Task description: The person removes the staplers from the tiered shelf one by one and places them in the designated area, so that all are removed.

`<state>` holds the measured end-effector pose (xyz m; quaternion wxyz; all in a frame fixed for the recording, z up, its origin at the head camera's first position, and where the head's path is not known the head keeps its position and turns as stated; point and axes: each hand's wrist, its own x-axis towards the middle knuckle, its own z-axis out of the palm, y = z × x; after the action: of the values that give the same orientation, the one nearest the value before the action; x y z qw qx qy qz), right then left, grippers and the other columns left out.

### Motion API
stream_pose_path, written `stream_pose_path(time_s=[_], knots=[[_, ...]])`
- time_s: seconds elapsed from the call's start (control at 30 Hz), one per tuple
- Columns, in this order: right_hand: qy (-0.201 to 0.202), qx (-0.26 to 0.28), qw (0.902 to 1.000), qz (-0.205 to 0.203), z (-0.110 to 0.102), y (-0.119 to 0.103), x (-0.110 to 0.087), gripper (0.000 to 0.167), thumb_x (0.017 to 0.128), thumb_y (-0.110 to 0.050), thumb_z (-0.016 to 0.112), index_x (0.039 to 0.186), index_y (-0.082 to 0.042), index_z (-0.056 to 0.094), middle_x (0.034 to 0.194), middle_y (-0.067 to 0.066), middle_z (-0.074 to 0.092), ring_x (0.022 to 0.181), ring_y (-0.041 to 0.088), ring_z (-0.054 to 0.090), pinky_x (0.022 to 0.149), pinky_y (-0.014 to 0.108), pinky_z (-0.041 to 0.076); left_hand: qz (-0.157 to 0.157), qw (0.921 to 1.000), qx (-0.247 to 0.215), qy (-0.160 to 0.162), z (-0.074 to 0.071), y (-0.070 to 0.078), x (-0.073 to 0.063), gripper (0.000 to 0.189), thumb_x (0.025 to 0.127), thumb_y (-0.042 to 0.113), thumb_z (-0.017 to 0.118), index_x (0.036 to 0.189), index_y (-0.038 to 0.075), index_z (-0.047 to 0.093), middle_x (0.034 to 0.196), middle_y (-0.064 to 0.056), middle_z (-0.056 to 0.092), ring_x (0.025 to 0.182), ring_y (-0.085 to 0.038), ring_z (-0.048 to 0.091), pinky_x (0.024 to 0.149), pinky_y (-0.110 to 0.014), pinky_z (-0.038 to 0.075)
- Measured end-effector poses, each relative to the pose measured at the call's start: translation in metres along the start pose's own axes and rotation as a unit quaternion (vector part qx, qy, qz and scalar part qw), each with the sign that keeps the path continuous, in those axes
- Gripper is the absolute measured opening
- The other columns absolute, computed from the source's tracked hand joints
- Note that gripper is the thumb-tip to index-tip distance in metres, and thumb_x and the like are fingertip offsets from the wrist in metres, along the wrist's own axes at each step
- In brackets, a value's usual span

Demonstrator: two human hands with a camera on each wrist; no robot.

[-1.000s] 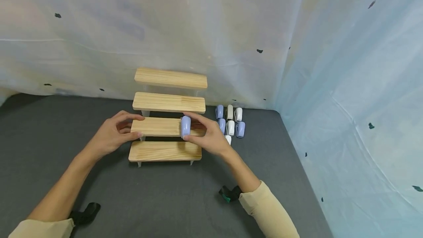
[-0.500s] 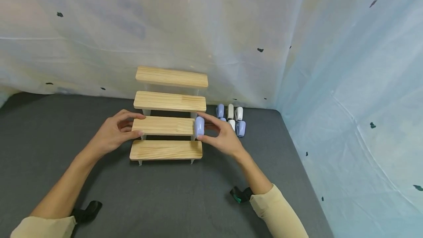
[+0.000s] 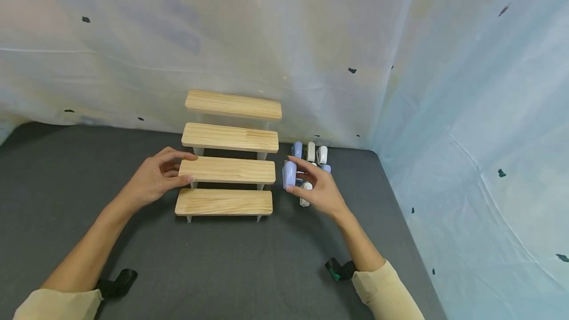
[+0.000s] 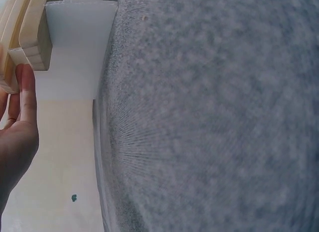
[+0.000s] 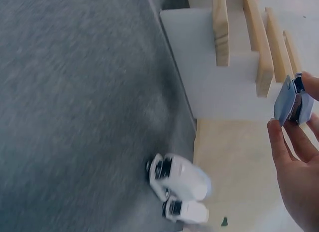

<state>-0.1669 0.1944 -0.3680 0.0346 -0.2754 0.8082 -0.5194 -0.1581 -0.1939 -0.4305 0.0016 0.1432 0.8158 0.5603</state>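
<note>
My right hand (image 3: 326,194) pinches a small light-blue stapler (image 3: 290,174) between thumb and fingers, held upright off the table just right of the stepped wooden shelf (image 3: 231,169). In the right wrist view the stapler (image 5: 286,103) shows its metal inner part between two blue halves. My left hand (image 3: 151,181) grips the left end of the shelf's second step from the front, thumb at its near edge and fingers at its far edge. In the left wrist view fingertips (image 4: 27,80) touch that board's end. The steps bear nothing.
Behind my right hand stand several more mini staplers: a blue one (image 3: 297,149), a beige one (image 3: 310,152) and white ones (image 3: 322,154), partly hidden. Patterned curtains (image 3: 311,38) close the back and right of the dark grey tabletop (image 3: 222,265).
My right hand has carried the blue stapler rightward, from above the second step to beyond the shelf's right end. My left hand has stayed on the step's left end.
</note>
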Motion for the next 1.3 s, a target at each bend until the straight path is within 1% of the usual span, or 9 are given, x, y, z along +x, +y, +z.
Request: stream_pose_path(time_s=[0.1, 0.3, 0.4, 0.53, 0.67, 0.77, 0.83, 1.0, 1.3], knots=[[0.005, -0.003, 1.0, 0.002, -0.005, 0.002, -0.004, 0.063, 0.084, 0.007, 0.075, 0.142, 0.005, 0.05, 0.136, 0.022, 0.056, 0.121, 0.034, 0.056, 0.103, 0.052, 0.045, 0.003, 1.0, 0.001, 0.001, 0.0, 0.0, 0.0, 0.047, 0.091, 0.014, 0.075, 0.134, 0.005, 0.059, 0.119, -0.009, 0.048, 0.102, -0.005, 0.059, 0.08, -0.017, 0.053], [0.007, -0.015, 0.9997, 0.017, -0.015, 0.007, -0.012, 0.064, 0.083, 0.008, 0.076, 0.141, 0.004, 0.05, 0.135, 0.022, 0.056, 0.12, 0.036, 0.057, 0.102, 0.049, 0.047, -0.004, 1.0, 0.005, 0.003, 0.0, 0.0, 0.0, 0.047, 0.091, 0.016, 0.076, 0.134, 0.006, 0.059, 0.12, -0.008, 0.048, 0.103, -0.005, 0.059, 0.08, -0.016, 0.053], [0.007, -0.021, 0.9995, 0.023, -0.019, 0.008, -0.016, 0.064, 0.083, 0.008, 0.076, 0.141, 0.004, 0.051, 0.138, 0.022, 0.055, 0.121, 0.035, 0.056, 0.103, 0.05, 0.046, -0.003, 0.9999, 0.011, 0.003, 0.0, 0.0, 0.0, 0.048, 0.09, 0.016, 0.076, 0.134, 0.006, 0.059, 0.12, -0.008, 0.048, 0.103, -0.005, 0.058, 0.08, -0.014, 0.052], [0.015, -0.03, 0.9992, 0.023, -0.023, 0.012, -0.021, 0.066, 0.082, 0.009, 0.076, 0.141, 0.007, 0.049, 0.138, 0.025, 0.054, 0.12, 0.036, 0.055, 0.101, 0.055, 0.046, 0.0, 0.9999, 0.015, 0.004, 0.0, 0.0, 0.0, 0.048, 0.09, 0.016, 0.076, 0.134, 0.005, 0.059, 0.12, -0.009, 0.048, 0.102, -0.006, 0.058, 0.08, -0.014, 0.052], [0.024, -0.029, 0.9989, 0.027, -0.028, 0.034, -0.027, 0.068, 0.082, 0.008, 0.077, 0.143, 0.005, 0.048, 0.139, 0.024, 0.053, 0.122, 0.037, 0.054, 0.102, 0.056, 0.045, -0.004, 0.9999, 0.008, 0.006, 0.001, 0.002, 0.0, 0.048, 0.09, 0.015, 0.076, 0.133, 0.005, 0.059, 0.119, -0.008, 0.048, 0.102, -0.006, 0.059, 0.08, -0.015, 0.053], [0.026, -0.023, 0.9988, 0.035, -0.032, 0.051, -0.031, 0.07, 0.082, 0.005, 0.079, 0.145, -0.003, 0.049, 0.143, 0.019, 0.052, 0.125, 0.032, 0.054, 0.104, 0.052, 0.044, -0.002, 0.9999, 0.008, 0.008, 0.0, 0.002, -0.001, 0.048, 0.09, 0.015, 0.076, 0.133, 0.005, 0.059, 0.118, -0.009, 0.048, 0.102, -0.005, 0.059, 0.08, -0.015, 0.052], [0.026, -0.017, 0.9987, 0.039, -0.033, 0.055, -0.034, 0.069, 0.082, 0.003, 0.079, 0.145, -0.005, 0.05, 0.143, 0.016, 0.052, 0.126, 0.029, 0.053, 0.104, 0.05, 0.045, 0.001, 0.9999, 0.009, 0.007, 0.0, 0.002, -0.001, 0.048, 0.09, 0.014, 0.076, 0.134, 0.004, 0.059, 0.118, -0.009, 0.048, 0.102, -0.005, 0.059, 0.08, -0.014, 0.052], [0.024, -0.002, 0.9987, 0.045, -0.038, 0.061, -0.039, 0.068, 0.083, 0.002, 0.079, 0.145, -0.003, 0.049, 0.147, 0.017, 0.048, 0.131, 0.028, 0.05, 0.105, 0.045, 0.045, 0.0, 0.9999, 0.011, 0.007, -0.001, 0.001, -0.001, 0.048, 0.09, 0.015, 0.076, 0.134, 0.005, 0.059, 0.12, -0.009, 0.048, 0.103, -0.004, 0.058, 0.081, -0.013, 0.051], [0.031, -0.016, 0.9963, 0.079, -0.046, 0.075, -0.047, 0.069, 0.084, 0.002, 0.078, 0.145, -0.004, 0.048, 0.148, 0.014, 0.047, 0.132, 0.029, 0.05, 0.103, 0.034, 0.047, -0.003, 0.9999, 0.015, 0.007, -0.001, 0.002, -0.001, 0.048, 0.091, 0.018, 0.076, 0.134, 0.007, 0.059, 0.12, -0.008, 0.049, 0.104, -0.006, 0.058, 0.081, -0.013, 0.051]])
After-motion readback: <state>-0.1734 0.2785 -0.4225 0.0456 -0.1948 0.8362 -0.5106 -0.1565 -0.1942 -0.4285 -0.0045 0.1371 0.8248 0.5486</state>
